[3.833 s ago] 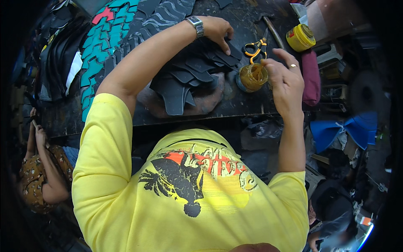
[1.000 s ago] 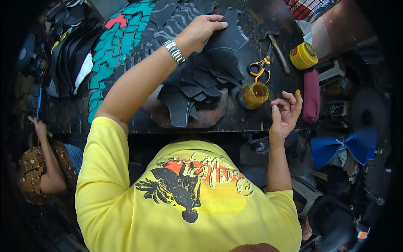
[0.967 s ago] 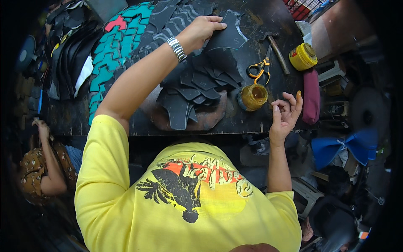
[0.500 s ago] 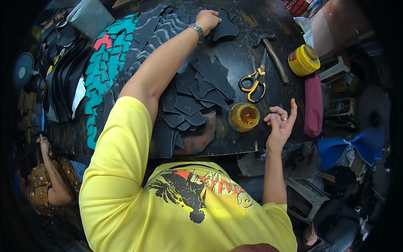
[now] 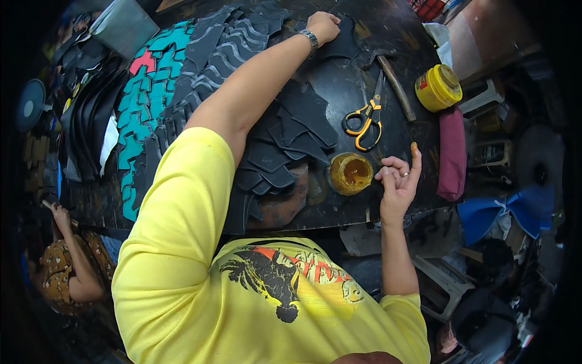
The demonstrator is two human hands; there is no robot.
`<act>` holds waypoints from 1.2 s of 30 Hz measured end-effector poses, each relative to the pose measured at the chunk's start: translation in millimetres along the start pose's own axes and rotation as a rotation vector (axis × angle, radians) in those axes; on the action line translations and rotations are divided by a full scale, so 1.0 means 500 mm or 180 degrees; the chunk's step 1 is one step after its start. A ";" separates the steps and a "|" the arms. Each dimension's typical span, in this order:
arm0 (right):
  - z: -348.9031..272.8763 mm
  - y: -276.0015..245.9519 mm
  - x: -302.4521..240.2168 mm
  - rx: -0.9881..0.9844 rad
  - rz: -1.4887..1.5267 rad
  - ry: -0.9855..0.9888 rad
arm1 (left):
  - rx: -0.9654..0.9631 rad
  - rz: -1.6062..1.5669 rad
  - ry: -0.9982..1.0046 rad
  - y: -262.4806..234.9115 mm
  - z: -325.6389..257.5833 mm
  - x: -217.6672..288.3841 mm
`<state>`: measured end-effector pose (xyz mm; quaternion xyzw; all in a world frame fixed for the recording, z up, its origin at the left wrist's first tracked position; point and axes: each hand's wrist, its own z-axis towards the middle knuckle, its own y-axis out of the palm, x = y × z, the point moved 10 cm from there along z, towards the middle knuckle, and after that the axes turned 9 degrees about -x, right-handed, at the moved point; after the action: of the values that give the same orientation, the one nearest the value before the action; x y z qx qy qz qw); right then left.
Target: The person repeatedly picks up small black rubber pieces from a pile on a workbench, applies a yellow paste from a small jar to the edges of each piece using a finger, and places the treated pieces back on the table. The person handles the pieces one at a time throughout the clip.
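Note:
At the far side of the dark table, my left hand [image 5: 323, 27] is closed on the edge of a black cut sheet piece [image 5: 342, 43] lying on the tabletop; its fingertips are partly hidden. My right hand [image 5: 397, 188] is raised by the near edge, holding nothing. Its index finger points up with a brown-yellow smear on the tip, and the other fingers curl loosely. Beside it stands an open jar of amber glue [image 5: 350, 174]. A heap of black cut pieces [image 5: 291, 130] lies partly behind my left forearm.
Orange-handled scissors [image 5: 364, 124], a hammer [image 5: 397, 88], a yellow tub [image 5: 438, 88] and a maroon pouch [image 5: 450, 155] lie on the right. Rows of teal pieces [image 5: 151, 91] and wavy black strips [image 5: 239, 51] cover the left. Another person's arm [image 5: 82, 267] shows at lower left.
My left hand has shifted right along the table's far side, and the black piece has moved right with it. My right hand has dropped slightly towards me and left, still raised.

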<state>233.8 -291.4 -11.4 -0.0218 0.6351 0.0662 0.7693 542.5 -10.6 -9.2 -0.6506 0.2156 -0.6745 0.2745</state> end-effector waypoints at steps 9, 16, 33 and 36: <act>0.241 0.043 -0.075 -0.0115 -0.3927 -0.1104 | -0.0010 0.0386 -0.0232 0.051 -0.015 0.016; 0.367 0.034 0.007 -0.0755 -0.4324 -0.0457 | 0.0054 0.0472 -0.0290 0.056 -0.017 0.024; 0.130 -0.003 -0.096 -0.0661 -0.3954 -0.0559 | -0.0084 0.0376 0.0829 0.092 -0.007 0.094; 0.093 -0.027 -0.094 -0.0558 -0.4134 -0.0403 | -0.0848 0.0825 0.1152 0.014 -0.125 0.122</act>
<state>272.1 -303.0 43.1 -0.4592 0.4386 -0.3589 0.6841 480.8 -60.0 28.9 -0.5166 0.4298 -0.7047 0.2274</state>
